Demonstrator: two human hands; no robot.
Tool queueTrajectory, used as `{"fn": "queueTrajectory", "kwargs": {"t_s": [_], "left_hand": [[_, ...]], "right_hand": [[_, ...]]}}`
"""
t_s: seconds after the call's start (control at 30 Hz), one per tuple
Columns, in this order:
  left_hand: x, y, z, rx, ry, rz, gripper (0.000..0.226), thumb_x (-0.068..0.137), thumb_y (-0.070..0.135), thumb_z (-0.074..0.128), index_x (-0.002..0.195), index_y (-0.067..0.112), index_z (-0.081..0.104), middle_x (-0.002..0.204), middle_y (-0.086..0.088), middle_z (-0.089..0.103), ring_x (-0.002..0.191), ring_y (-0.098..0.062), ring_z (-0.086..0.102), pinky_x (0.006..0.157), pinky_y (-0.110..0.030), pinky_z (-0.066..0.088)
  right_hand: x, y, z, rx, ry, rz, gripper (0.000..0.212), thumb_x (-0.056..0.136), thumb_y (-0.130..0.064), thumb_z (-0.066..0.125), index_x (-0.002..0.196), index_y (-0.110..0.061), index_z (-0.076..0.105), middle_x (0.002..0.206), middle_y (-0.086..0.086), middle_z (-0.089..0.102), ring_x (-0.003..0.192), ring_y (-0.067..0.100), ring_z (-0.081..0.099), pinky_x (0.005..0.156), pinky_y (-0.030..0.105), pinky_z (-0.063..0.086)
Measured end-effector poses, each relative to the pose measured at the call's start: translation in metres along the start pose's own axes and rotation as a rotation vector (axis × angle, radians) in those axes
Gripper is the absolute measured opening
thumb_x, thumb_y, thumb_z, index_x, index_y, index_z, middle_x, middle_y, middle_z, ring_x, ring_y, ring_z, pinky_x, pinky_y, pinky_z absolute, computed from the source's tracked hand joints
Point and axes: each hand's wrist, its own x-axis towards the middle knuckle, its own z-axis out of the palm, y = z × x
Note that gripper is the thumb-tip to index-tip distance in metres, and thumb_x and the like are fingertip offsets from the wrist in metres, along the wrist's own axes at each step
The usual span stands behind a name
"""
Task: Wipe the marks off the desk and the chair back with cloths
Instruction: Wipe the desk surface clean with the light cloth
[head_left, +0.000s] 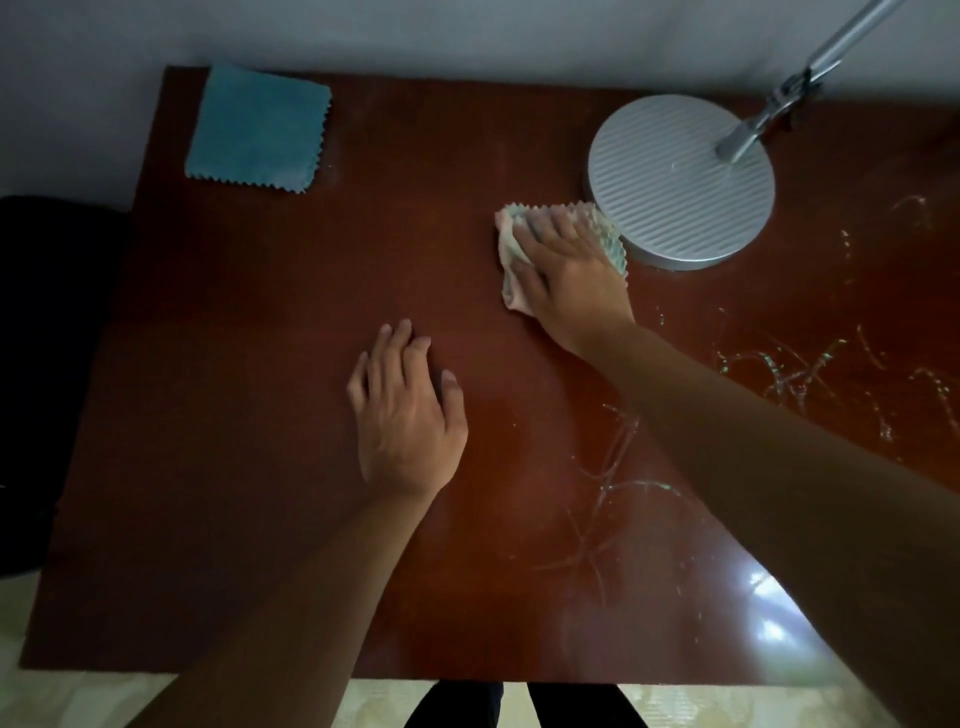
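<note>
- Head view, looking down on the red-brown tabletop (260, 364).
- My right hand (569, 265) is pressing a pale crumpled cloth (511, 244) flat against the tabletop. Fingers (540, 223) spread and mostly straight on top of it, thumb lying along its left edge. Not curled round it as far as I can see.
- That cloth sits far-right of centre, its zigzag edge touching or just beside the round grey lamp base (680, 182); can't tell which.
- Lamp's metal arm (810, 78) runs from the base up out of the top right corner.
- My left hand (405, 410) rests palm down on bare tabletop near the middle. Fingers straight, slightly spread, holding nothing.
- Blue cloth (258, 129), flat and square with pinked edges, lies at the far left corner, well apart from both hands.
- Whitish scribble marks (795, 374) cover the right side of the tabletop, from near the lamp base down toward the near edge. More marks (613, 467) sit under and just left of my right forearm.
- Left half of the tabletop looks mark-free, apart from faint smears near the blue cloth.
- Dark chair (47, 338) stands off the left edge of the tabletop. Too dark to make out detail.
- Bright glare spot (763, 582) on the tabletop near the front right.
- My dark-trousered legs (519, 706) show below the near edge, over pale floor (384, 701).
</note>
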Motion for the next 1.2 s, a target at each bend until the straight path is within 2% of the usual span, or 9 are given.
{"fn": "queueTrajectory", "kwargs": {"t_s": [0.1,0.2,0.37,0.5,0.7,0.8,0.93,1.0,1.2], "left_hand": [[0.007,0.023,0.01,-0.024,0.003,0.015,0.039,0.094,0.029,0.044,0.125,0.009,0.057,0.144,-0.012,0.052,0.142,-0.027,0.038,0.117,-0.045,0.024],[0.003,0.042,0.017,-0.02,-0.017,0.063,0.039,0.095,0.03,0.043,0.125,0.01,0.056,0.145,-0.012,0.051,0.143,-0.026,0.037,0.118,-0.044,0.024],[0.003,0.044,0.019,-0.008,-0.048,0.106,0.039,0.096,0.031,0.043,0.127,0.011,0.057,0.146,-0.009,0.051,0.143,-0.023,0.036,0.119,-0.044,0.024],[0.004,0.044,0.021,-0.002,-0.038,0.108,0.04,0.096,0.033,0.044,0.126,0.011,0.057,0.145,-0.009,0.052,0.142,-0.023,0.038,0.119,-0.042,0.022],[0.004,0.042,0.024,-0.003,-0.02,0.115,0.04,0.094,0.034,0.045,0.126,0.012,0.056,0.144,-0.009,0.053,0.141,-0.023,0.039,0.118,-0.044,0.026],[0.003,0.043,0.023,-0.005,-0.029,0.113,0.04,0.094,0.034,0.044,0.126,0.012,0.055,0.144,-0.008,0.052,0.141,-0.024,0.039,0.118,-0.045,0.027],[0.003,0.045,0.021,-0.008,-0.032,0.11,0.039,0.094,0.034,0.045,0.126,0.012,0.054,0.145,-0.01,0.051,0.142,-0.025,0.038,0.118,-0.046,0.026],[0.003,0.046,0.02,-0.016,-0.038,0.11,0.041,0.094,0.034,0.044,0.126,0.011,0.054,0.145,-0.01,0.051,0.142,-0.026,0.038,0.118,-0.046,0.026],[0.002,0.046,0.019,-0.036,-0.033,0.1,0.04,0.095,0.032,0.046,0.127,0.011,0.055,0.146,-0.01,0.051,0.142,-0.025,0.038,0.118,-0.045,0.026]], "right_hand": [[0.002,0.004,0.003,0.047,0.055,0.031,0.044,0.104,-0.029,0.039,0.142,-0.011,0.047,0.151,0.009,0.042,0.146,0.029,0.026,0.121,0.041,0.016],[-0.033,0.011,0.002,0.062,0.122,0.107,0.043,0.102,-0.028,0.042,0.14,-0.011,0.05,0.148,0.01,0.046,0.144,0.029,0.031,0.119,0.043,0.023],[-0.094,0.041,-0.018,0.114,0.113,0.129,0.04,0.1,-0.021,0.053,0.138,-0.01,0.053,0.145,0.011,0.049,0.143,0.03,0.033,0.12,0.045,0.021],[-0.116,0.079,-0.037,0.169,0.099,0.169,0.039,0.101,-0.028,0.049,0.137,-0.012,0.055,0.146,0.006,0.047,0.144,0.02,0.03,0.12,0.044,0.021],[-0.105,0.1,-0.04,0.098,0.247,0.329,0.038,0.099,-0.026,0.048,0.128,-0.007,0.063,0.137,0.018,0.056,0.137,0.033,0.042,0.114,0.048,0.033],[-0.127,0.072,-0.027,0.077,0.238,0.223,0.034,0.096,-0.019,0.053,0.125,-0.004,0.064,0.131,0.02,0.06,0.131,0.037,0.048,0.116,0.048,0.031],[-0.185,0.043,-0.015,0.11,0.124,-0.027,0.035,0.098,-0.022,0.053,0.129,-0.01,0.062,0.139,0.009,0.055,0.138,0.029,0.041,0.116,0.049,0.03],[-0.187,0.05,-0.017,0.095,0.091,-0.077,0.036,0.099,-0.024,0.05,0.132,-0.012,0.06,0.14,0.006,0.054,0.14,0.025,0.039,0.116,0.047,0.03],[-0.104,0.069,-0.027,0.107,0.129,0.208,0.037,0.103,-0.021,0.046,0.137,-0.008,0.053,0.143,0.013,0.051,0.142,0.03,0.034,0.121,0.045,0.02]]}}
